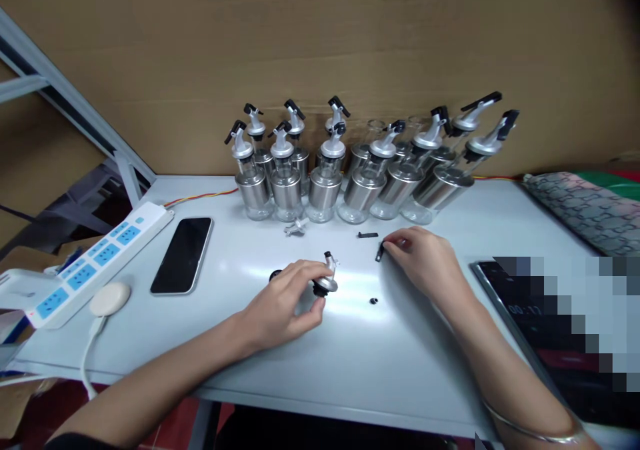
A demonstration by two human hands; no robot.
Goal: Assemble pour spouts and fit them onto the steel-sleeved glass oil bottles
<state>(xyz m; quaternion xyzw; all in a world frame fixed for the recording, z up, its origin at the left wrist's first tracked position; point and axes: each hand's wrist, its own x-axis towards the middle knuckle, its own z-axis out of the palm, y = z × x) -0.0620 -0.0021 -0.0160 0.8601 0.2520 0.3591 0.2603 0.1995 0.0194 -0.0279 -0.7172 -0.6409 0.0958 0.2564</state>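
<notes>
My left hand (pixel 287 303) is closed around a silver pourer cap with a black spout (pixel 327 278), holding it just above the white table (pixel 320 357). My right hand (pixel 423 257) pinches a small black lever piece (pixel 380 252) against the tabletop. Another small black strip (pixel 367 235) lies beyond it, and a tiny black ring (pixel 373 301) rests between my hands. A loose clear plastic part (pixel 297 227) lies in front of the bottles.
Several glass and steel oil bottles (pixel 350 177) with pourer tops stand in a row against the cardboard wall. A black phone (pixel 183 253), a white power strip (pixel 95 257) and a round white puck (pixel 110 299) sit at left. A dark tablet (pixel 505 297) lies at right.
</notes>
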